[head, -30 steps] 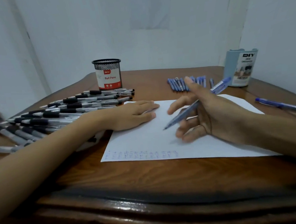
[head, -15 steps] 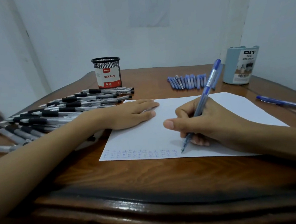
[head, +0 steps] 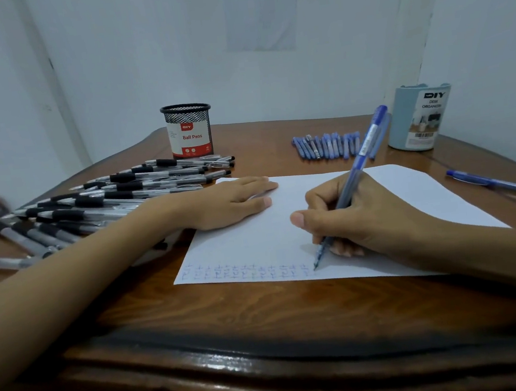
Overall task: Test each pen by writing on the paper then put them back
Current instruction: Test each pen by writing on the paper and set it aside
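At a wooden table point(head: 263, 315), the right hand point(head: 364, 216) pinches a blue pen point(head: 356, 172), its tip ending one row of blue test marks point(head: 245, 271) along the paper point(head: 410, 198)'s 6 o'clock edge, while the left hand point(head: 232, 202) lies flat on the sheet; the black pens point(head: 107, 198) heaped at 10 o'clock seem untested.

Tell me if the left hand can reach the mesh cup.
Probably yes: the left hand rests flat on the paper, holding nothing; only low black pens lie between it and the mesh cup.
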Available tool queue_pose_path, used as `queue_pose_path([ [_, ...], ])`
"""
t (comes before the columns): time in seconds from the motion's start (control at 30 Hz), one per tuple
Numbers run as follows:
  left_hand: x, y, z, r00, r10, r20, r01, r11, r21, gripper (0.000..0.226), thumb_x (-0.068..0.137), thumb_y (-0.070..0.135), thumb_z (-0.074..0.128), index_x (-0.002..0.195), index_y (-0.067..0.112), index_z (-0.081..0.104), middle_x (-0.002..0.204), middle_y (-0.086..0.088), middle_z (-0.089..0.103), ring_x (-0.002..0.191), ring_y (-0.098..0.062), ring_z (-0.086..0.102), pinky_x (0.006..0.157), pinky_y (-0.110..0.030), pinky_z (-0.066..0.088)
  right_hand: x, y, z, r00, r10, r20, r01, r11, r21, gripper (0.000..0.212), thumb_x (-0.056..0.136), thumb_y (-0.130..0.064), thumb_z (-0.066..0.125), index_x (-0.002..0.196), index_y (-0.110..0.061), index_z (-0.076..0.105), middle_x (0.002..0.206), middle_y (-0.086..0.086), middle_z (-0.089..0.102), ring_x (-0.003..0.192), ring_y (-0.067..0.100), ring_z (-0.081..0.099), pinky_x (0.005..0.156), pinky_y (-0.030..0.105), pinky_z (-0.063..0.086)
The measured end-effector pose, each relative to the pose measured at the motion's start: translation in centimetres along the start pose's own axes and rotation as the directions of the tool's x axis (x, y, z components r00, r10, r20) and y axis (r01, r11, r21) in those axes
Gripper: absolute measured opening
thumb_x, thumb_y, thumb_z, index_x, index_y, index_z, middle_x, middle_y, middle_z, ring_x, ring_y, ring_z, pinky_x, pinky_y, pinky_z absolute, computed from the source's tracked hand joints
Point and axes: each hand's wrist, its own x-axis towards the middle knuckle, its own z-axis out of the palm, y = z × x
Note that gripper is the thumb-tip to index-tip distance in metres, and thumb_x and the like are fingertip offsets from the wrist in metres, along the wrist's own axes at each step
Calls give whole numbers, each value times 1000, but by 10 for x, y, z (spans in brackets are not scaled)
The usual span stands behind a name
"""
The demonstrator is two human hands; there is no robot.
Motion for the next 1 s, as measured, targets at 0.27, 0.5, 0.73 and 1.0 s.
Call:
queue_pose_path([
  [0.27,0,0,1,1000,6,-4,-6,1000,2,51,98,38,31,146,25,26,154,5,22,141,-11,18,113,-27,11,2,1,-1,1000,16,13,-16,1000,-13,42,86,-16,61,45,-14,49,40,-4,51,35,3,41,38,11,36],
  [0.5,-2,2,-1,1000,-6,-2,6,1000,-7,51,98,37,32,146,23,26,154,3,21,141,-13,18,115,-30,10,2,0,0,1000,12,-4,-12,1000,-14,44,87,-14,60,45,-14,49,40,-4,52,34,3,40,38,11,35],
  [0.73,-4,5,-1,1000,-5,-10,5,1000,-14,49,99,34,32,146,22,26,154,3,22,141,-12,18,112,-24,11,2,2,-1,1000,-11,-28,10,1000,-9,45,86,-13,60,43,-15,49,41,-4,52,33,4,40,36,12,35],
  [1.0,-6,5,-2,1000,10,-10,-10,1000,-19,49,98,35,32,146,25,26,153,3,23,140,-12,19,111,-23,11,2,3,-1,999,-12,-45,12,1000,-14,45,87,-4,58,44,-12,45,42,1,48,34,3,41,38,11,34],
])
